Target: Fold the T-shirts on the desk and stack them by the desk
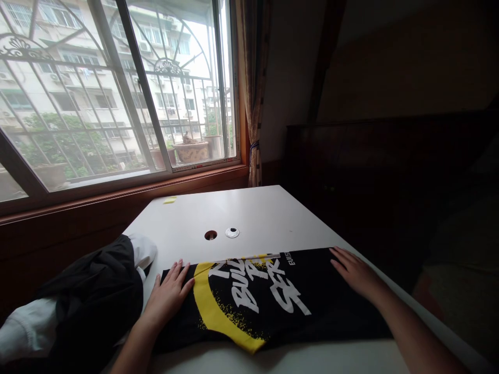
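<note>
1. Black garment (331,306) with yellow and white print lies across the white table's (261,208) near part.
2. Left hand (168,291) rests on its left end, fingers apart.
3. Right hand (356,272) lies at its far right corner, fingers extended.

Both forearms (405,328) bare, slim; wrists (377,294) bare; fingers (176,270) bare, slender.

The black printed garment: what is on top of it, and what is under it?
The left hand and right hand rest on it. Beneath is the white table; whatever the garment covers there cannot be seen.
</note>
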The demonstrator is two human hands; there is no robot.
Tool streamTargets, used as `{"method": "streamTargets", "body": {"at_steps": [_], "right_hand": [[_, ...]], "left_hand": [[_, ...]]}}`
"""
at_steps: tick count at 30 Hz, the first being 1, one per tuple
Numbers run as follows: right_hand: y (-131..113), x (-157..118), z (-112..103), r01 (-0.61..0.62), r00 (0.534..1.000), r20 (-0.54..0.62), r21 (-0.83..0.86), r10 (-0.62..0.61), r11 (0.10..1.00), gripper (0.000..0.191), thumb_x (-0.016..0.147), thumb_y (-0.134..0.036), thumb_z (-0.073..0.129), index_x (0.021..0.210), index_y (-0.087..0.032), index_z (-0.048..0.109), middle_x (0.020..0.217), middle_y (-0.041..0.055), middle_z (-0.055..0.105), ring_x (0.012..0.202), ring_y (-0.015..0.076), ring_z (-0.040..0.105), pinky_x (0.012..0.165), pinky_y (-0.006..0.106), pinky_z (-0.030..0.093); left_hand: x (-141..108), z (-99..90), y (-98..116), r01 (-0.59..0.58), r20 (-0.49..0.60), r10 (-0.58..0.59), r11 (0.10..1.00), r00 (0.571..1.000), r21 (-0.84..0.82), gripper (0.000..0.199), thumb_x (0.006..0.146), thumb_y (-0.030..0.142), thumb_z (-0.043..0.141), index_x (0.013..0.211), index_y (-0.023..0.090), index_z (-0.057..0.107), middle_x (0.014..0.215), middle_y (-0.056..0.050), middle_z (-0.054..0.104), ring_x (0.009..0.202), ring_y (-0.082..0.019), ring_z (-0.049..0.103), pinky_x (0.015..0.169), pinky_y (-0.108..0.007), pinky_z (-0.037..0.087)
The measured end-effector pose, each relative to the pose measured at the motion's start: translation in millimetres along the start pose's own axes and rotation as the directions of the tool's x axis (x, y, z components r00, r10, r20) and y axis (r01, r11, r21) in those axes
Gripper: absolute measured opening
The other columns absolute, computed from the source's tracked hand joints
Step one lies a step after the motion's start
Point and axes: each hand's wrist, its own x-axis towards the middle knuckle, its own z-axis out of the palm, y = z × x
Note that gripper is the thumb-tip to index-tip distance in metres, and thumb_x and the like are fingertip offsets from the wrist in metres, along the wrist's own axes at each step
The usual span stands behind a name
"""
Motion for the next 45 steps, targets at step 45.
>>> {"method": "streamTargets", "body": {"at_steps": [45], "right_hand": [[-10.6, -13.2, -3.5, -0.134, 0.974, -0.223, -0.453, 0.034, 0.881, 0.038, 0.104, -0.035, 0.036, 0.092, -0.012, 0.064, 0.093, 0.0183, 0.068, 0.089, 0.0322, 0.068, 0.074, 0.037, 0.046]], "left_hand": [[-8.5, -2.7, 5.5, 0.003, -0.027, -0.004, 0.999, 1.000, -0.051, 0.066, 0.102, 0.054, 0.028, 0.161, 0.023, 0.029, 0.170, -0.009, 0.015, 0.157, -0.030, 0.012, 0.122, -0.061, 0.015]]}}
